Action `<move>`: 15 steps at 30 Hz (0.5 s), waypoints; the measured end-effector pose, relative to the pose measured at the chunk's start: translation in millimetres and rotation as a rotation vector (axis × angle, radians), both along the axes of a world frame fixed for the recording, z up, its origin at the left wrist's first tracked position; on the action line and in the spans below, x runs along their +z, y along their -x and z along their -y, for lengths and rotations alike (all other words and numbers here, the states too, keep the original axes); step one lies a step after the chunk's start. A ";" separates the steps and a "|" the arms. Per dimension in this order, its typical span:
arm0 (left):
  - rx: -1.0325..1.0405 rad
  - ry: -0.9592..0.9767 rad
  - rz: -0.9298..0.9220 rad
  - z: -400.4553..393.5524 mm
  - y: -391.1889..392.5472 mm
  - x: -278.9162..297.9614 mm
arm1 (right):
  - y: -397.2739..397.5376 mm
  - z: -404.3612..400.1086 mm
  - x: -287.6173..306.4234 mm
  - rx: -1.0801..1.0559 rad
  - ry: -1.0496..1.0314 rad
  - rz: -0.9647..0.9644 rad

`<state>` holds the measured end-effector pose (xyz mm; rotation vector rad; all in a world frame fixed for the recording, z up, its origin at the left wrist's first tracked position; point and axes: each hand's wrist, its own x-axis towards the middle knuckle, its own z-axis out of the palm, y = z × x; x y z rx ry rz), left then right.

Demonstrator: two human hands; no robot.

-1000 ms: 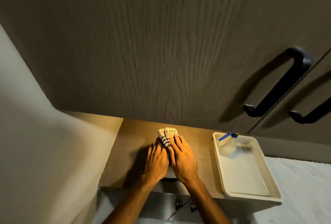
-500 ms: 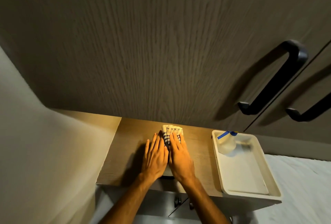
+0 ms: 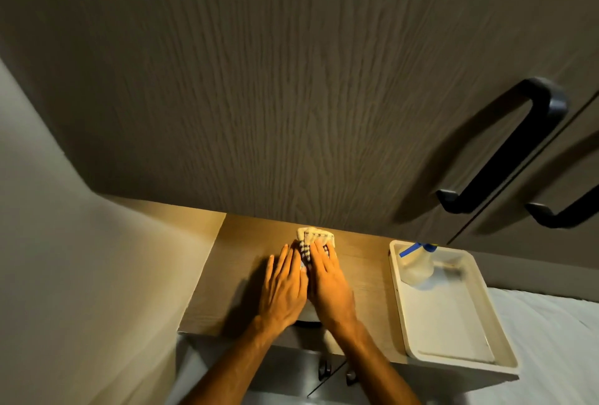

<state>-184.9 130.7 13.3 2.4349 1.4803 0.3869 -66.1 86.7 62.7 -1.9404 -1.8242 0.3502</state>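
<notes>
Cloth [image 3: 316, 235] has been slid slightly back across the top [image 3: 233, 275] under left hand [image 3: 285, 288] and right hand [image 3: 329, 284], fingers straight and together, so wiping is judged ongoing.

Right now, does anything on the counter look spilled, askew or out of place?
Nothing stands out. The left hand and right hand press the striped cloth on the wooden counter. The spray bottle sits in the far corner of the white tray, with no spill visible.

No text, label, brand, number or sign can be read anywhere in the view. The bottle [image 3: 416, 267] in the white tray [image 3: 453, 356] bears a strip of blue tape [image 3: 410, 249] with no legible writing. The checked cloth [image 3: 316, 236] shows only its woven pattern.
</notes>
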 end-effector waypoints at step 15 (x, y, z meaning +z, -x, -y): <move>0.004 -0.054 0.010 0.0 -0.8 3.1 | -6.5 -1.2 8.2 -0.037 0.007 -0.105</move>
